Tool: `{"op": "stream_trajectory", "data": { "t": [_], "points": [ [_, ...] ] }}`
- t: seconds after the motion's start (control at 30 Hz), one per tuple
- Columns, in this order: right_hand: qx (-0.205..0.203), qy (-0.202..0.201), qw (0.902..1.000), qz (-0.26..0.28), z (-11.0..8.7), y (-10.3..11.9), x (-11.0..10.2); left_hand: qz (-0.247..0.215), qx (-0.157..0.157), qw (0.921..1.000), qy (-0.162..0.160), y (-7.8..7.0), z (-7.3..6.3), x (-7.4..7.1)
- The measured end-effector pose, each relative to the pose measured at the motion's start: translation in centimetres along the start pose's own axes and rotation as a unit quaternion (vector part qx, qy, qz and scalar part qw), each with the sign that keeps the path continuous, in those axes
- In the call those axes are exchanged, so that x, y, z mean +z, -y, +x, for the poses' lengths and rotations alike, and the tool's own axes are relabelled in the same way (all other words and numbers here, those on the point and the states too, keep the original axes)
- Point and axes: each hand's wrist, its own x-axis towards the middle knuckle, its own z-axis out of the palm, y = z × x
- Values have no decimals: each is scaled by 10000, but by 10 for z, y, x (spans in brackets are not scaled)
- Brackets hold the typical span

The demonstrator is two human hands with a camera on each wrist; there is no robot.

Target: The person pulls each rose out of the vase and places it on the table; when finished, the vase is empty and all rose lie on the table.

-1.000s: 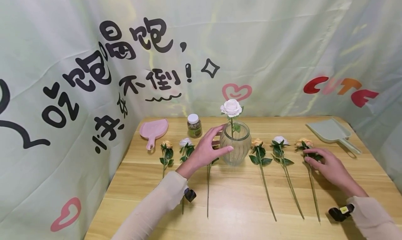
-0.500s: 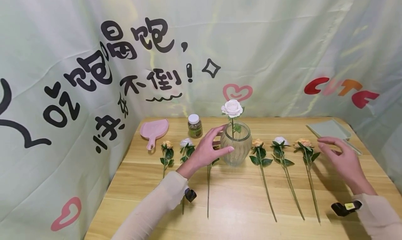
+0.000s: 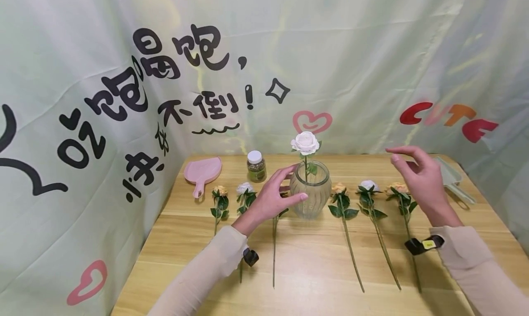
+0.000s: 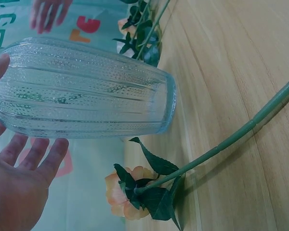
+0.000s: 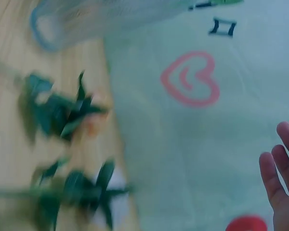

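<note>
The ribbed glass vase [image 3: 311, 199] stands upright on the table, with one white rose [image 3: 306, 143] standing in it. My left hand [image 3: 276, 194] holds the vase from its left side, thumb across the front and fingers round the back. In the left wrist view, the fingertips lie along the vase [image 4: 86, 91]. My right hand [image 3: 423, 176] is raised above the right side of the table with nothing in it. Below it lies an orange rose [image 3: 398, 189], beside a white rose [image 3: 369, 186] and another orange rose [image 3: 340, 188], stems toward me.
Left of the vase lie an orange rose [image 3: 220, 191], a white rose [image 3: 245, 188] and a stem [image 3: 274, 251] whose top the left hand covers. Behind are a pink dustpan [image 3: 203, 170] and a white-lidded jar [image 3: 256, 166]. A grey dustpan [image 3: 450, 174] sits back right, before a printed curtain [image 3: 351, 68].
My right hand has left the rightmost orange rose, drawn right, then risen and swung back leftward, holding nothing. The left hand stays at the vase.
</note>
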Motion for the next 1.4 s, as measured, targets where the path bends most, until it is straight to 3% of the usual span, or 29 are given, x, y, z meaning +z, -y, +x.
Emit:
{"op": "stream_trajectory", "data": {
  "t": [0.2, 0.43, 0.73, 0.97, 1.13, 1.4],
  "points": [
    [-379, 647, 9958, 533, 16, 29, 35, 62, -6, 10000, 1, 1, 0, 1],
    [-453, 1391, 9849, 928, 21, 48, 70, 54, -33, 10000, 4, 1, 0, -1],
    [-447, 2260, 9721, 438, 19, 49, 105, 93, 36, 9999, 26, 0, 1, -2],
    [-613, 2881, 9555, 184, 20, 51, 120, 47, 72, 9999, 54, 2, 1, -2],
    [-635, 3046, 9503, 145, 24, 53, 124, 34, 86, 10000, 36, 2, 2, -2],
    [-516, 2932, 9538, 401, 26, 55, 126, 31, 124, 9999, 23, 2, 1, -2]
  ]
}}
